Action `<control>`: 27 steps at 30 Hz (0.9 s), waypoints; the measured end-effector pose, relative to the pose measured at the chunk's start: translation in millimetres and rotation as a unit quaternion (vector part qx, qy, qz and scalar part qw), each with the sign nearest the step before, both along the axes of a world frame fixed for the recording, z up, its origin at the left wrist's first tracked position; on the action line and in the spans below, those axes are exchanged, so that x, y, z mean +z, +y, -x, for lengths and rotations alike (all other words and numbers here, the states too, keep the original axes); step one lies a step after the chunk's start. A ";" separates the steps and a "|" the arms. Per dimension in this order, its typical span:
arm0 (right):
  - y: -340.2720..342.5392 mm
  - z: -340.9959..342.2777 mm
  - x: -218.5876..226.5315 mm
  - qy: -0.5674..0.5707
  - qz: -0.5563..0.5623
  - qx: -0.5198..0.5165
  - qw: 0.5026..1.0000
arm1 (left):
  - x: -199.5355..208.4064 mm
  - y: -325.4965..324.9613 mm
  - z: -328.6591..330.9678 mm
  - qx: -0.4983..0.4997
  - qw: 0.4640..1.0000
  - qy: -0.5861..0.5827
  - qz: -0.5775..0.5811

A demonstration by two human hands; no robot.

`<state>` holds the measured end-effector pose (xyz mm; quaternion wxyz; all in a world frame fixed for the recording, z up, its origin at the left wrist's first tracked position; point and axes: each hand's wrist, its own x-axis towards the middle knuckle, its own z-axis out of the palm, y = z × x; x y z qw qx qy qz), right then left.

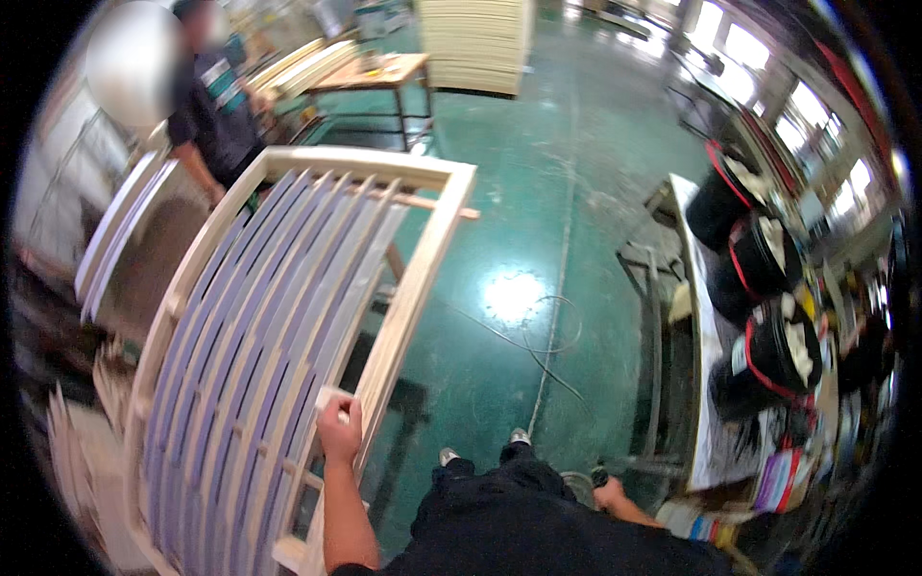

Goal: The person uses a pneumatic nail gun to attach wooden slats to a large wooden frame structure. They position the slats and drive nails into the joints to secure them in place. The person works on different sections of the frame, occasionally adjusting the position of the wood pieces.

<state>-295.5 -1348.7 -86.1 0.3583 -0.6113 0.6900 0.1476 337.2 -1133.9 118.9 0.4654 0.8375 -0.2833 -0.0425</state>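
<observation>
My left hand [340,437] is closed on a small pale block [332,395] beside the right-hand rail of a large wooden frame [408,302]. Long purple-grey strips [226,331] run lengthwise inside the frame, alternating with pale wood slats. Low on the right, my right hand [609,495] is wrapped round the dark handle [600,476] of something mostly hidden by my dark clothing; its kind cannot be made out. A pale round shape shows next to that handle.
Across the frame's far left corner stands another person [216,106]. Black buckets with red bands [754,274] line a bench on the right. A thin hose [557,374] loops over the green floor [499,240]. Farther off are a small wooden table [370,77] and a stack of pale boards [471,43].
</observation>
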 end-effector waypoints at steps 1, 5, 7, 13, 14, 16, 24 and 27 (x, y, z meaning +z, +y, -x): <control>-4.5 -15.5 18.7 -0.015 -0.036 -0.056 0.998 | 16.1 -16.1 8.8 -0.024 1.000 -0.009 0.006; -26.9 15.8 20.5 -0.045 0.033 -0.073 0.996 | 19.1 -77.8 60.9 -0.089 0.991 0.095 0.001; -46.0 10.8 41.7 -0.053 0.013 -0.087 0.995 | 2.8 -100.1 84.7 -0.105 0.986 0.125 -0.042; -88.5 49.0 10.3 -0.078 0.029 -0.072 0.994 | -20.0 -167.1 173.1 -0.231 0.944 0.210 -0.106; -93.8 42.9 24.9 -0.090 0.012 -0.087 0.992 | -20.5 -170.5 183.1 -0.255 0.939 0.202 -0.115; -100.5 73.0 -20.2 -0.082 -0.017 -0.089 0.993 | -20.7 -185.2 207.5 -0.310 0.921 0.203 -0.120; -98.7 75.8 -42.5 -0.044 -0.035 -0.062 0.997 | -8.1 -192.7 246.8 -0.345 0.910 0.186 -0.131; -93.7 77.2 -63.1 -0.048 -0.038 -0.049 0.997 | -6.2 -191.1 249.5 -0.351 0.908 0.204 -0.103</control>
